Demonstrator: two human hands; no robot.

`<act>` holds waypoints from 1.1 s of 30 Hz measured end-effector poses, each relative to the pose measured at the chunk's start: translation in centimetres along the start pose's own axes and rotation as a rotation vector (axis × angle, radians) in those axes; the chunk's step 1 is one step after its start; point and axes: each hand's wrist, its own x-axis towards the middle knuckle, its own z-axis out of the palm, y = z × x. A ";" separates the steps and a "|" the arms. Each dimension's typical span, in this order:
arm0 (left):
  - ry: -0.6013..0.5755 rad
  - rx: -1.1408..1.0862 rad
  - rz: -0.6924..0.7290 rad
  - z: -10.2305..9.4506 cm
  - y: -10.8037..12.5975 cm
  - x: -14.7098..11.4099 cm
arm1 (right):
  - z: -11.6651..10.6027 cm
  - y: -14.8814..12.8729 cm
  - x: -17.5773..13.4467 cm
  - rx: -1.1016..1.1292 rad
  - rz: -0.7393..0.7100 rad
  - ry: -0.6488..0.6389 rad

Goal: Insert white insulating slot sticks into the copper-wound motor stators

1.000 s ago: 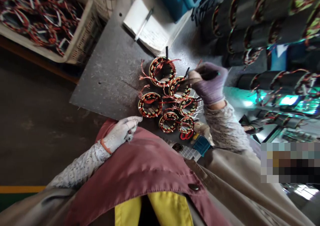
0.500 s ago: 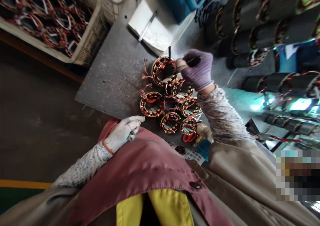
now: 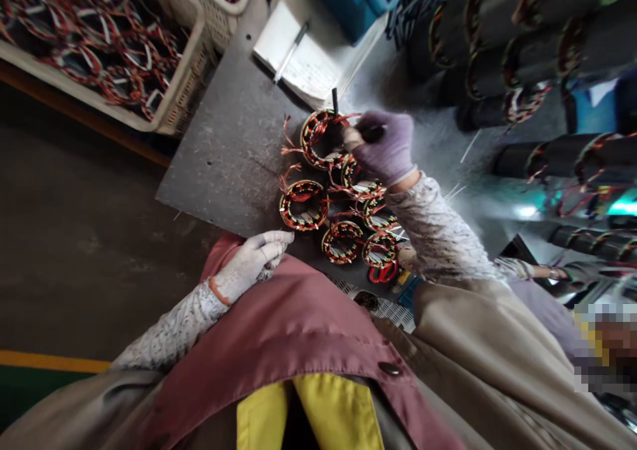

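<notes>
My right hand (image 3: 385,146), in a purple glove with pale fingertips, is closed around a dark object (image 3: 373,133) whose kind I cannot make out. Its fingertips are at the right rim of a wound motor stator (image 3: 309,138) with red-brown wire leads. A short black stick (image 3: 335,101) rises at that stator's back edge. More stators, such as the left one (image 3: 303,206) and the front one (image 3: 342,242), stand close together below. My left hand (image 3: 249,264), in a white glove, rests at my apron by the table edge, fingers curled together; anything inside is hidden.
Crates of stators (image 3: 172,98) stand at the left. An open notebook (image 3: 303,52) with a pen (image 3: 291,52) lies beside a blue bin (image 3: 343,2). Rows of stators on dark cylinders (image 3: 537,158) fill the right. Another person's gloved hand (image 3: 592,272) is at the far right.
My right hand has shifted slightly left and downward over the stators, still closed. My left hand stays almost where it was. At the right, another person's arm has come into view.
</notes>
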 end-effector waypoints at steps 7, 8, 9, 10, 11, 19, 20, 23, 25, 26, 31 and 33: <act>-0.220 0.399 0.194 2.9 1.9 0.6 | -5.3 1.0 -10.3 0.562 0.022 0.505; -0.256 0.459 0.229 3.5 2.1 0.9 | -5.4 1.0 -11.4 0.572 0.054 0.524; -0.291 0.511 0.250 4.0 2.2 1.1 | -5.2 1.0 -11.9 0.574 0.075 0.535; -0.323 0.552 0.260 4.6 2.3 1.4 | -4.9 0.9 -12.0 0.565 0.084 0.537; -0.350 0.583 0.261 5.1 2.2 1.6 | -4.5 0.8 -11.5 0.544 0.093 0.523; -0.306 0.513 0.165 4.5 -1.3 1.6 | -1.4 -0.6 -1.1 0.204 0.071 0.135; -0.279 0.466 0.147 4.0 -1.7 1.6 | -0.9 -0.5 -0.2 0.151 0.062 0.100; -0.194 0.306 0.105 2.4 -2.4 1.5 | 0.6 0.4 1.7 -0.004 0.033 0.015; -0.145 0.215 0.086 1.4 -2.6 1.7 | 1.2 1.2 2.4 -0.077 -0.004 -0.032; -0.131 0.179 0.076 1.1 -2.6 1.9 | 1.3 1.5 2.6 -0.104 -0.023 -0.053; -0.135 0.082 0.053 0.2 -2.6 2.6 | 1.6 1.9 2.9 -0.183 -0.064 -0.147; -0.132 0.074 0.046 0.0 -2.5 2.8 | 1.4 1.4 2.9 -0.193 -0.069 -0.168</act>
